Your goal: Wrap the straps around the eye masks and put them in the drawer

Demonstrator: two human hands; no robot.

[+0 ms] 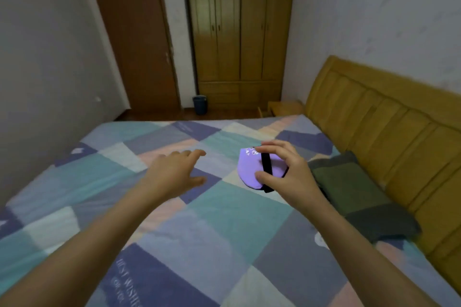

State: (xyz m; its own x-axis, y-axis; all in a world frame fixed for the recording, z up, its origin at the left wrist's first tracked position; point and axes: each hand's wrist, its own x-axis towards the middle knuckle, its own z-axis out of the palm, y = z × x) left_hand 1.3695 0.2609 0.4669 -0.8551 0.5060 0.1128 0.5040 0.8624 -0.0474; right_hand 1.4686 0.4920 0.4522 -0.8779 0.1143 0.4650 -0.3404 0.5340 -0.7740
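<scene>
A purple eye mask [249,169] with a small white print is held just above the patchwork bedspread [174,219]. A black strap [266,172] runs across its front. My right hand [287,172] grips the mask, thumb at its lower edge and fingers at its top by the strap. My left hand [174,172] hovers over the bed to the left of the mask, fingers spread, holding nothing. No drawer shows open from here.
A dark green and grey folded blanket [356,197] lies right of the mask against the yellow wooden headboard [389,132]. A bedside table [284,108] stands past the bed's far corner. Beyond are a wardrobe [239,32], a brown door [134,40] and a blue bin [200,104].
</scene>
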